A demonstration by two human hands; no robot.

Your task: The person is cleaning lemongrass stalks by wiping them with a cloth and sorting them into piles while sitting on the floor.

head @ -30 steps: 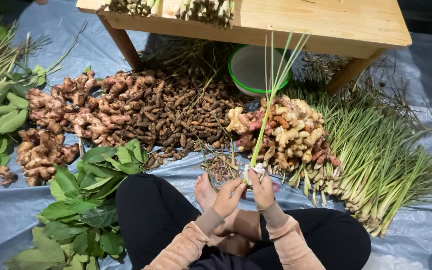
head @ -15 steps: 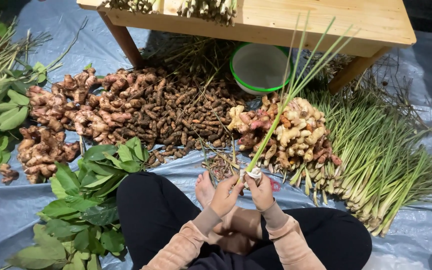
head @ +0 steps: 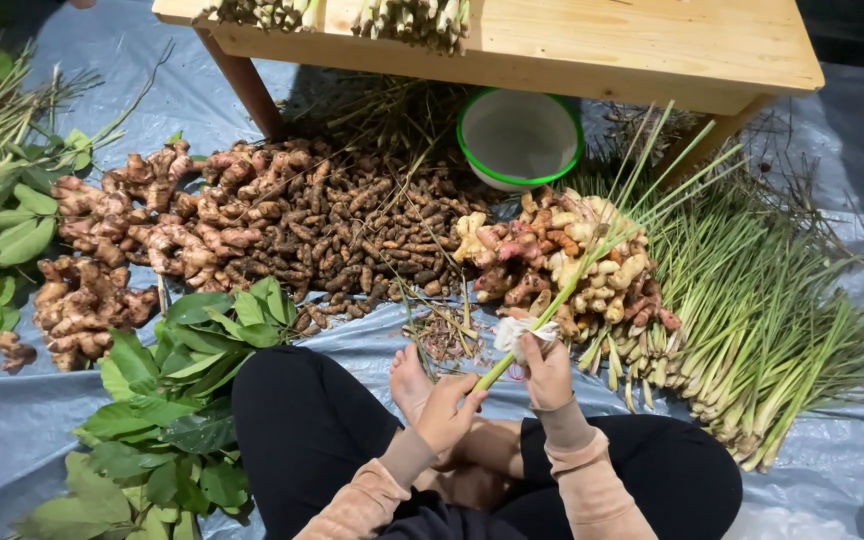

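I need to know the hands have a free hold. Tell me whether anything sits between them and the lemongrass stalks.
Nothing visible does. The left hand grips the stalk bundle at its base. The right hand grips it just above, beside the white tie wrapped around the stalks. The tops slant freely over the ginger pile.

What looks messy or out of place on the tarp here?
Nothing really stands out. Loose dry trimmings are scattered on the tarp by the bare foot, and the green-rimmed bowl sits tucked under the wooden table. The piles look orderly.
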